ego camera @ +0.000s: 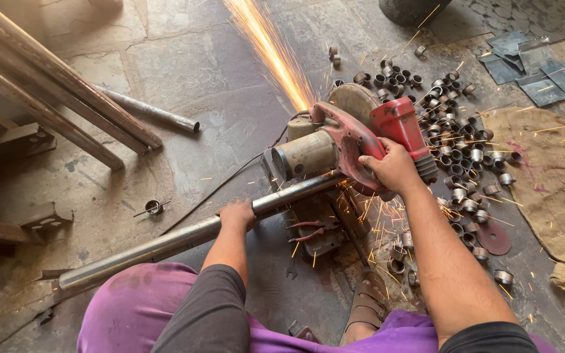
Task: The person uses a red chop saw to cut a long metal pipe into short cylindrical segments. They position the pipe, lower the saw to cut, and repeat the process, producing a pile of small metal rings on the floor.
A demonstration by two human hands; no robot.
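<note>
My right hand (393, 168) grips the red handle of a chop saw (344, 138) that stands on the stone floor. Its blade is down on a long steel pipe (165, 242), and a stream of sparks (273, 52) shoots away from it. My left hand (237, 214) presses on top of that pipe, left of the saw. The pipe runs from the saw toward the lower left. My sandalled foot (364, 304) rests beside the saw's base.
Several short cut pipe rings (452, 117) lie scattered right of the saw. A burlap sack (557, 176) and grey metal sheets (531, 65) lie at the right. Long steel tubes (53, 98) lean at the upper left. A power cable (223, 186) runs across the floor.
</note>
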